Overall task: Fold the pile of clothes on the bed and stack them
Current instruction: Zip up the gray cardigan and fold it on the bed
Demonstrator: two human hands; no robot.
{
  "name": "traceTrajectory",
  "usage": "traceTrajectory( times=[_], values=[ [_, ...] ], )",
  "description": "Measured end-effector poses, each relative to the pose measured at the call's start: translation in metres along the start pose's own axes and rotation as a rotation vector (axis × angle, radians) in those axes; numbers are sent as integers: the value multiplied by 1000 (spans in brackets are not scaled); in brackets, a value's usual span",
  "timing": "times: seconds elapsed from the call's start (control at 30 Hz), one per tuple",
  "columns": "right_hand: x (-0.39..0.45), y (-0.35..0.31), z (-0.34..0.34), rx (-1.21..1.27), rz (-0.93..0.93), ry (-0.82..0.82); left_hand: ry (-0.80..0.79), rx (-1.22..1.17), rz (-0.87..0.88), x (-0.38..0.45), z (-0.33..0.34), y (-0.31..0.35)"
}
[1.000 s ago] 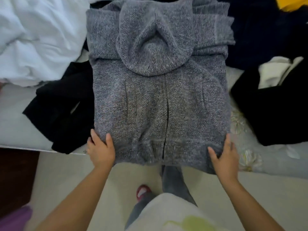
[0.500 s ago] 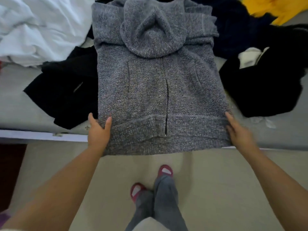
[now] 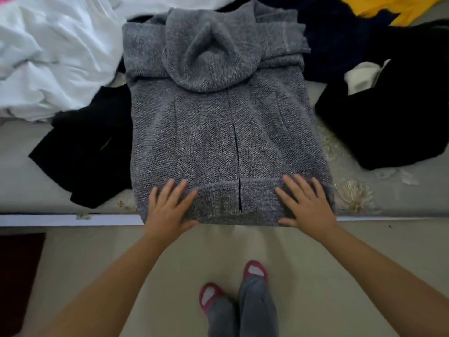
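Both hands have slid inward from the outer corners of the hem and now lie flat on top of it. The left hand (image 3: 168,207) rests on the hem's left part with straight, spread fingers, its thumb hooked at the very bottom edge; the right hand (image 3: 306,205) mirrors it on the right part, fingers splayed and pressing down. Neither grips the cloth.

Under them lies the grey hooded cardigan (image 3: 226,132), front up, at the near edge of the bed (image 3: 17,171), its ribbed hem just overhanging the mattress edge. Its long axis runs straight away from the person: hem nearest, hood (image 3: 209,52) farthest, laid down over the chest, with the sleeves folded across behind it. The front slit falls midway between the two hands, so both stand about equally near the garment.

By this layout, the next fold would likely carry the hem up and away toward the hood, both hands travelling together along that axis.

Beside the cardigan lie a black garment (image 3: 90,152) on the left and another dark garment (image 3: 388,117) on the right. Farther back are white bedding (image 3: 53,54) and a yellow cloth (image 3: 401,8).
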State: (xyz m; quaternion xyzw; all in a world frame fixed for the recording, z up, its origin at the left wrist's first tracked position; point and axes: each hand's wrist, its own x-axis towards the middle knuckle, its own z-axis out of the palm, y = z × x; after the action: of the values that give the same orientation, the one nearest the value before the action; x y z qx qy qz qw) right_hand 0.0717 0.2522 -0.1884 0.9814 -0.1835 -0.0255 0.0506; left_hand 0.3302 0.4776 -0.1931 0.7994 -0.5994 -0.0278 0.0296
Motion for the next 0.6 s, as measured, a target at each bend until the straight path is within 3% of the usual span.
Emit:
traceTrajectory(
  times=[0.07, 0.17, 0.27, 0.37, 0.47, 0.6],
  values=[
    [8, 1, 20, 30, -59, -72, -42, 53, 154, 6, 25, 9],
    [12, 12, 38, 35, -174, -42, -83, 16, 155, 13, 36, 15],
    [16, 26, 30, 64, -277, 36, -16, 6, 202, 19, 28, 0],
    [5, 27, 13, 143, -316, -19, 50, 6, 267, 1, 30, -9],
    [-24, 14, 0, 188, -309, 96, 47, -4, 298, -32, 22, -2],
    [-59, 1, 12, 224, -327, 122, 28, 56, 363, -70, 19, 5]
  ],
)
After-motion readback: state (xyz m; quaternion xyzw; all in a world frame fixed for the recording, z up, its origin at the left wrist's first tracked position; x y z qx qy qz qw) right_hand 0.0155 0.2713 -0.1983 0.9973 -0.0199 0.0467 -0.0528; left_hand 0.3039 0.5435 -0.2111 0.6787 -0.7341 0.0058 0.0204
